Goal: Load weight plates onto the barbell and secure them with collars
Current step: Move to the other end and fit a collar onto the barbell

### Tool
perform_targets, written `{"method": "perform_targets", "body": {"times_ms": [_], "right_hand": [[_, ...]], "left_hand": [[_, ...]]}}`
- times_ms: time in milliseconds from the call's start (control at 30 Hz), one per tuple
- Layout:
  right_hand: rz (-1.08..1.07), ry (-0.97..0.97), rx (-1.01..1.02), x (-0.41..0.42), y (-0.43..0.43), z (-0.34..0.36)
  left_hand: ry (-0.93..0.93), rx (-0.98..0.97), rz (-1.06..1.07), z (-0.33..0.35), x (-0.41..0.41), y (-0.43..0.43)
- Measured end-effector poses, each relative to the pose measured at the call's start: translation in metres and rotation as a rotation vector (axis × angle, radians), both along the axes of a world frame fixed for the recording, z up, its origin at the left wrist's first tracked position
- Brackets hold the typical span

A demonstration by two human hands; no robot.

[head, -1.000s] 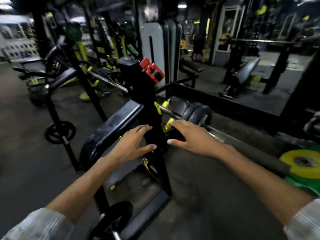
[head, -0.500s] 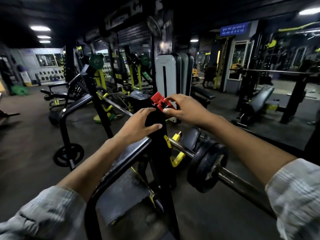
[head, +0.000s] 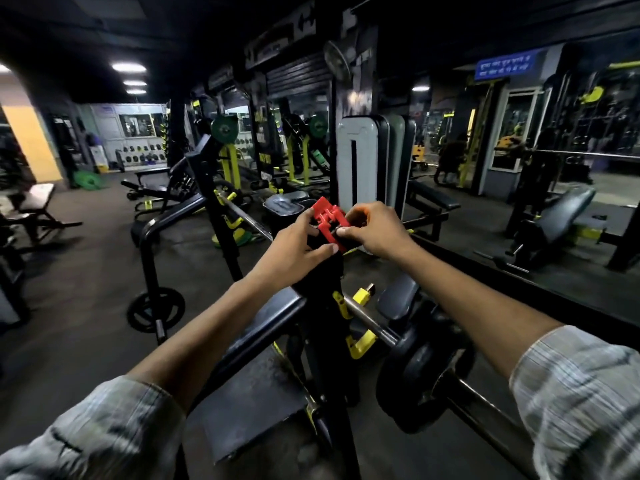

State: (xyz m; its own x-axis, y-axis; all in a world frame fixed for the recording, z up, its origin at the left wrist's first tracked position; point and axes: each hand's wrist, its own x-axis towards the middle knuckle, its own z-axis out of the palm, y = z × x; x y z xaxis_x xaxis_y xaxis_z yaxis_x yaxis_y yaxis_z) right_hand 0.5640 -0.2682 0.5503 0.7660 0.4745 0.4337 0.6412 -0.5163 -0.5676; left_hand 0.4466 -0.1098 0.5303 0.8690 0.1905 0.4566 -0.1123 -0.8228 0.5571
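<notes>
At the far left a bench (head: 33, 199) stood on the dark floor (head: 86, 278). Further in, a small black plate (head: 156, 313) hung low on a peg of the rack's frame. Behind it a second upright (head: 214, 202) carried yellow hooks, and the bar (head: 242, 216) ran from there toward the near side.

The left hand (head: 291, 251) rested on top of the near upright (head: 325, 289), thumb stretched along its cap and fingers curled up against the left side of the red collar (head: 327, 220). The collar sat at the top of this upright, tilted, between both hands. The right hand (head: 374, 230) met it from the other side, thumb and forefinger pinching its lower right edge while the other fingers bent over the back. Whether the collar was lifted clear of the upright or touching it could not be told.

Below the hands, the bar lay in a yellow hook (head: 360, 341) on the near upright. Just right of the hook, black plates (head: 422, 368) sat on the sleeve (head: 485, 407), which ran bare toward the lower right corner. No part of the collar touched the sleeve; it was well above the plates.

To the right a mirror (head: 519, 168) showed another bench and machines. Grey striped cuffs covered both forearms at the bottom edge.
</notes>
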Motion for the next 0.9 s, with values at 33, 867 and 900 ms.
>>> {"method": "perform_targets", "body": {"times_ms": [33,867,900], "right_hand": [[-0.004,-0.016,0.033,0.000,-0.001,0.002],[0.389,-0.175,0.011,-0.069,-0.156,-0.019],[0.468,-0.107,-0.022,-0.072,-0.166,-0.017]], "left_hand": [[0.009,-0.044,0.007,0.002,0.005,-0.003],[-0.007,-0.638,-0.163,-0.043,-0.084,-0.151],[0.016,-0.628,-0.193,-0.042,-0.093,-0.158]]}}
